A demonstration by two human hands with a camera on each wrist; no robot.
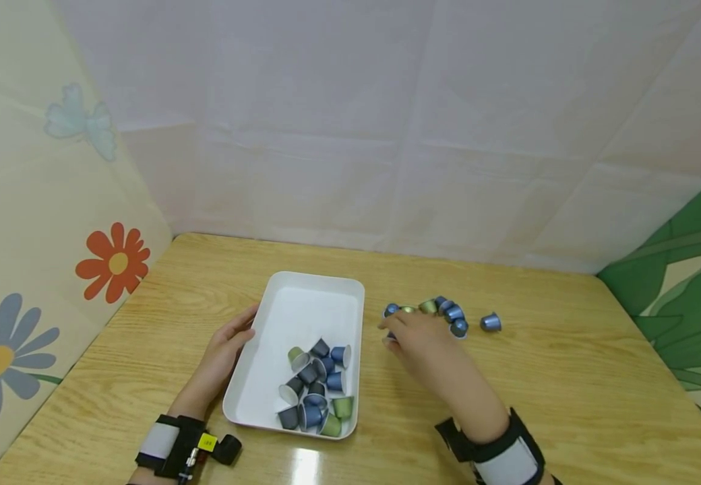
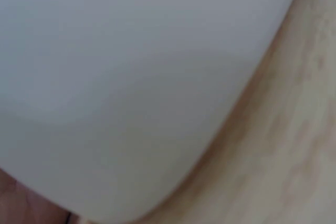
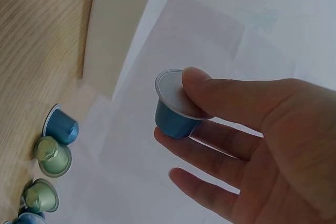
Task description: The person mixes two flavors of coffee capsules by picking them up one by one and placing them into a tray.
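My right hand point(image 1: 420, 340) pinches a blue coffee capsule point(image 3: 176, 121) between thumb and fingertips, the thumb lying on its pale lid. In the head view that hand mostly covers the capsule. Just beyond it are loose capsules, among them a green capsule point(image 1: 428, 306) and a blue capsule point(image 1: 454, 313). My left hand point(image 1: 223, 353) rests along the left side of a white tray point(image 1: 302, 296), fingers and thumb touching its rim. Several capsules point(image 1: 317, 374) in blue, dark grey and green lie jumbled in the tray's near right part. The tray's wall fills most of the left wrist view.
One blue capsule point(image 1: 491, 322) lies apart, to the right of the cluster. Everything stands on a wood-grain table point(image 1: 569, 377). White cloth point(image 1: 326, 135) hangs behind the table's far edge, and printed panels flank both sides.
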